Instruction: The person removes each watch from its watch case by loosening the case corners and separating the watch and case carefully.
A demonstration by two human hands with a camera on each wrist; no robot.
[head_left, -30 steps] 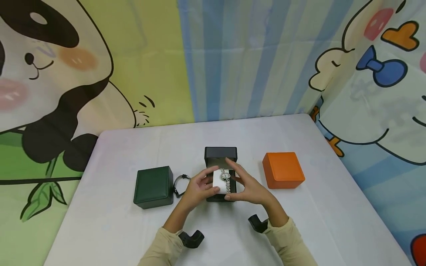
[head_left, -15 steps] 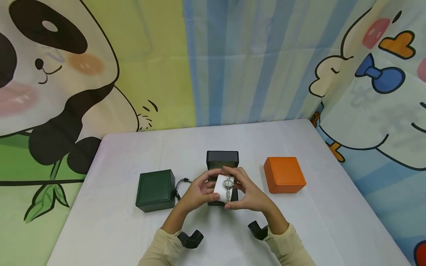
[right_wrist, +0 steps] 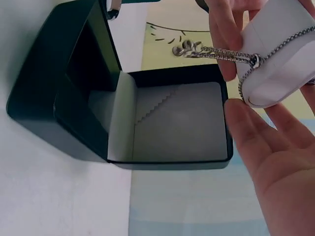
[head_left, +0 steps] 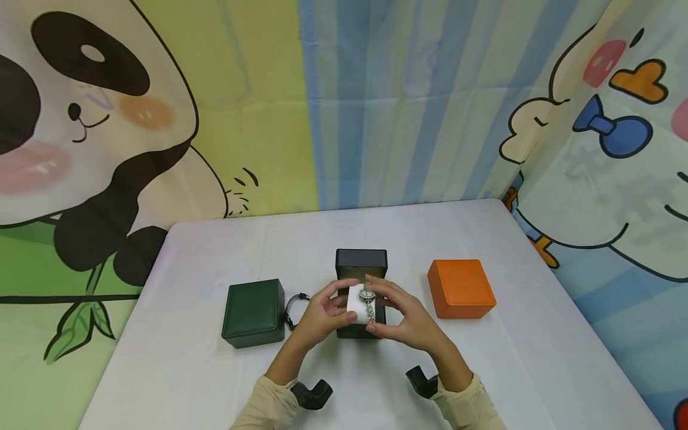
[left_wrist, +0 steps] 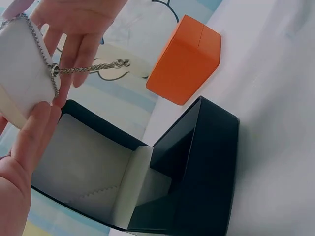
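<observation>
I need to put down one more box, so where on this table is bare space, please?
The table is bare along the far side behind the black open box, and on the near left in front of the green box. Between the orange box and the right edge is also free. The middle, around both hands, is crowded.

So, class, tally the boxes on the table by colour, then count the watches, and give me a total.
Black box, open: 1
Green box, closed: 1
Orange box, closed: 1
Silver watch on the white cushion, held by both hands: 1
Dark watch lying beside the green box: 1
Total: 5
</observation>
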